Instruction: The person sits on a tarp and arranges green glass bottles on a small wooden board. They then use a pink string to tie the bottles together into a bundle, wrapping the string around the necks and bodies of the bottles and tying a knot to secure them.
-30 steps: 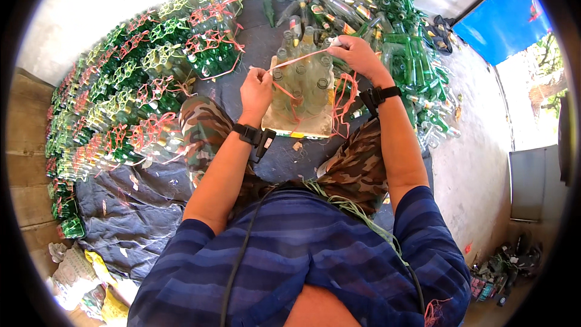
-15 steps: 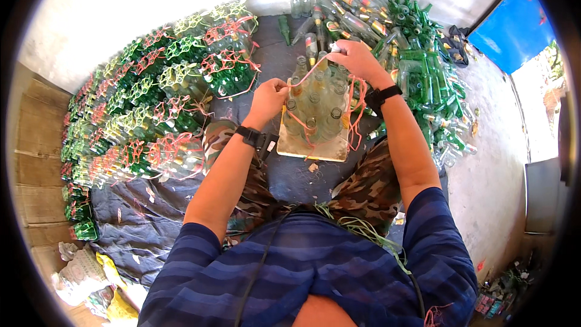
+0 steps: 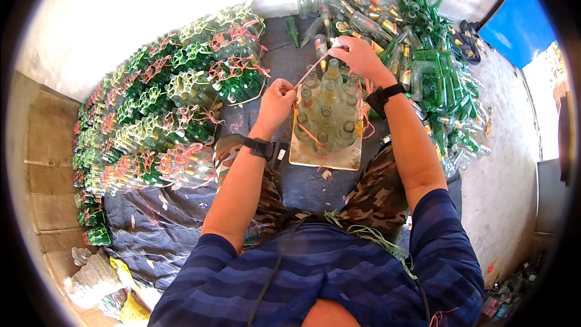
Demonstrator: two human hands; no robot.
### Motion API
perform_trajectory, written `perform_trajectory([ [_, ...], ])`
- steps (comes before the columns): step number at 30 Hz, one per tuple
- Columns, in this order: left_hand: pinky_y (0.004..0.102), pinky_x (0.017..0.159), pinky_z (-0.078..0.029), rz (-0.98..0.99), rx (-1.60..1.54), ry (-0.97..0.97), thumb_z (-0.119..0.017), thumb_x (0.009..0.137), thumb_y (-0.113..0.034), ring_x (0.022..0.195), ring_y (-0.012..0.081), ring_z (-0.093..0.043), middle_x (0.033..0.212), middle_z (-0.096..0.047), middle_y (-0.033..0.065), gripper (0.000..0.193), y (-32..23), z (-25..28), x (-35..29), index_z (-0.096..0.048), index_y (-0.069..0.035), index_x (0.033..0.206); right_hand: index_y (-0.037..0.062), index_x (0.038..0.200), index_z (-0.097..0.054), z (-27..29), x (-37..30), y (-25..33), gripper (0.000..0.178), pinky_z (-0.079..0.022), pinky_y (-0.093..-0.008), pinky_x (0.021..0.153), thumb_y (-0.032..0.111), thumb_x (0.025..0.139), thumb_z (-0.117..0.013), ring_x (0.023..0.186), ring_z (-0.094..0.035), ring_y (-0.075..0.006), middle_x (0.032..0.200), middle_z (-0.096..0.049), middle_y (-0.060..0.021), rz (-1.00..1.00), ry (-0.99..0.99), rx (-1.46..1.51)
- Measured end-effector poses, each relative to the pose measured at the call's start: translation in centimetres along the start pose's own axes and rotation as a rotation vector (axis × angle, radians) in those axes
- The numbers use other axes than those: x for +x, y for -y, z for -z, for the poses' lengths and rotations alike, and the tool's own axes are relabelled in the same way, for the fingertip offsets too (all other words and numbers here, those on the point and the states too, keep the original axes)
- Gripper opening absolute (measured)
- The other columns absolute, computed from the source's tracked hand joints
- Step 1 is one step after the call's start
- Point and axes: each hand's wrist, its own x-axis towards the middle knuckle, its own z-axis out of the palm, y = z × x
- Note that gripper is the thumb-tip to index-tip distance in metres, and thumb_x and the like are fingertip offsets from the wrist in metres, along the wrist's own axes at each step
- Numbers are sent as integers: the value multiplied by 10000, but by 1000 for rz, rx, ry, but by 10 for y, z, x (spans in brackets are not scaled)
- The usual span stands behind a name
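Between my knees stands a tight group of clear glass bottles, upright on a pale board. Pink plastic string stretches between my hands across the far left side of the group, and more of it loops low around the bottles and hangs at their right. My left hand is closed, pinching the string at the group's left edge. Above the far bottles, my right hand is closed on the string's other stretch, thumb and fingers together.
Rows of bottle bundles tied with pink and yellow-green string fill the left side. Loose green bottles and clear labelled bottles lie piled at the far right. A dark cloth covers the floor; bags lie lower left.
The whole view has shifted a little. Both hands keep hold of the pink string, and the slack loops at the right of the bottles show less than before.
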Motion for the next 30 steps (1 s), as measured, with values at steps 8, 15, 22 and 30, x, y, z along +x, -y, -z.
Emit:
perform_trajectory([
  [8,281,609,-515,-69,57,-101,-566,947,-72,667,123,-655,772,-654,59,80,4,-19,16,-584,-31,1013,-9,903,-665,-12,9,-32,348,-409,-397,597,335,878,-705,611,-512,-268,681,-572,-161,-61,-28,87],
  [15,273,624,-504,-96,64,-87,-541,974,-100,677,101,-619,764,-640,29,212,20,-19,30,-677,-24,1119,5,956,-690,-20,18,-54,357,-457,-421,652,356,892,-707,700,-596,-333,759,-632,-184,8,-28,-100],
  [22,284,636,-486,-25,117,31,-555,980,-122,683,100,-615,803,-681,49,291,16,-21,24,-691,-22,1217,-20,923,-659,-7,2,-82,320,-454,-369,532,299,942,-653,634,-569,-220,705,-596,-106,-151,110,-28],
  [30,229,579,-425,9,14,68,-579,957,-63,632,45,-534,793,-648,-15,256,15,-22,15,-707,3,1169,38,764,-557,23,-45,-87,261,-486,-357,552,187,964,-635,598,-581,-172,668,-583,-60,-597,304,290],
])
